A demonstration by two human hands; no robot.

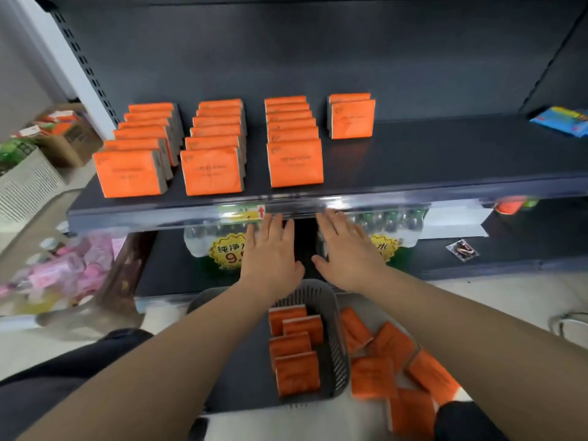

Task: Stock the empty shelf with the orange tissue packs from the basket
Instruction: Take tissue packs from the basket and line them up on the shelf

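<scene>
Left hand (270, 253), right hand (346, 249) flat above basket (338, 345); tissue packs (296, 163) line shelf (445, 154).

On the lower level, the left water-bottle pack (199, 238) carries a yellow starburst label (226, 252) where you can read 纯净 and, beneath it, a red 9. before your left hand (270, 259) cuts it off; the matching label (384, 248) on the right water-bottle pack (399, 222) shows only 水. A red upward arrow (261, 212) stands on the price strip (178, 216) along the shelf's front edge. The dark print on the orange tissue packs (294, 163) is too small for you to read.
</scene>
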